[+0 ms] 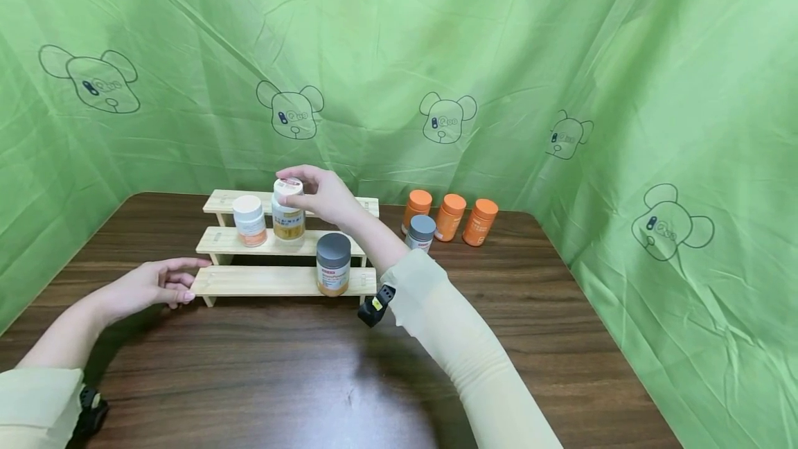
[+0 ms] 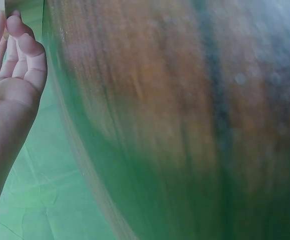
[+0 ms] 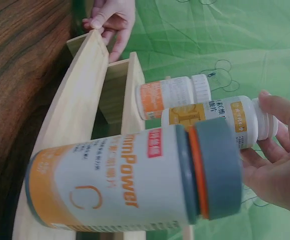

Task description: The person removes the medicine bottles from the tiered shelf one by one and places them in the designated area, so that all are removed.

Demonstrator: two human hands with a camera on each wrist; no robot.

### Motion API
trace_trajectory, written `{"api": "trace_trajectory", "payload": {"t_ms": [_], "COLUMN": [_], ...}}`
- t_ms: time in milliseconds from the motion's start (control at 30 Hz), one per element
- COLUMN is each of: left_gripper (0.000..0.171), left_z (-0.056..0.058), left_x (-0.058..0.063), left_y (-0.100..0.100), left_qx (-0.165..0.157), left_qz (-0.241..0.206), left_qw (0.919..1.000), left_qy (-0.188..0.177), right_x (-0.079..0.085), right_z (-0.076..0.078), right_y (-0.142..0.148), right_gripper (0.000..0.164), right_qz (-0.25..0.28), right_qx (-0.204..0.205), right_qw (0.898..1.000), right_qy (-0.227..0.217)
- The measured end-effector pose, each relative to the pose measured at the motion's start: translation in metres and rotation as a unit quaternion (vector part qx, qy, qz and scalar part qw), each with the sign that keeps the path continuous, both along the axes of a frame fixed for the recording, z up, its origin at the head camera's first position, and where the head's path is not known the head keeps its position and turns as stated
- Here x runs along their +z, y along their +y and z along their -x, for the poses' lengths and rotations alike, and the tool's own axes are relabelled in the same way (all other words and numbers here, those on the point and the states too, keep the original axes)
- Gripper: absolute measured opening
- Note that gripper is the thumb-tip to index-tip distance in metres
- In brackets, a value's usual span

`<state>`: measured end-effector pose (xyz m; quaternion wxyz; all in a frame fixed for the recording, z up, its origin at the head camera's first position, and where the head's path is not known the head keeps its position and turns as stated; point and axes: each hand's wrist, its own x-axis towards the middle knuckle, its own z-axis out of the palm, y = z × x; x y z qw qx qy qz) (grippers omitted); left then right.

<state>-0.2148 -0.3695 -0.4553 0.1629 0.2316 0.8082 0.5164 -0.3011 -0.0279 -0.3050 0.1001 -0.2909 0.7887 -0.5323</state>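
fingers (image 1: 299,170) of right hand (image 1: 327,194) round cap (image 1: 287,187)

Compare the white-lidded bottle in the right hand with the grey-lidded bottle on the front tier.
The held bottle has a white lid; the grey-lidded bottle has a grey one above an orange ring.
The right hand grips the held bottle's lid; no hand touches the grey-lidded bottle.
The held bottle is farther back, at the middle tier; the grey-lidded bottle stands on the front tier.
Both are upright with lids on.
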Motion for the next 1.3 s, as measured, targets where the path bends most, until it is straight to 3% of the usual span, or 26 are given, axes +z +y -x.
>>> {"api": "trace_trajectory", "payload": {"t_ms": [333, 667, 1300], "left_gripper": [0.061, 0.060, 0.058], "left_z": [-0.001, 0.000, 0.000], "left_x": [0.001, -0.001, -0.002], "left_y": [0.001, -0.001, 0.000], "left_qx": [0.014, 0.006, 0.029], "left_qz": [0.012, 0.002, 0.020], "left_qw": [0.9998, 1.0000, 0.9994], "left_qy": [0.002, -0.003, -0.004], "right_x": [0.021, 0.039, 0.058], "right_z": [-0.006, -0.014, -0.017], "right_y": [0.015, 0.030, 0.074], "right_gripper": [0.044, 0.044, 0.038], "right_qz": [-0.004, 0.016, 0.052], "right_qx": [-0.004, 0.008, -0.013], "right_qw": [1.000, 1.000, 0.998], "right_qy": [0.007, 0.013, 0.038]}}
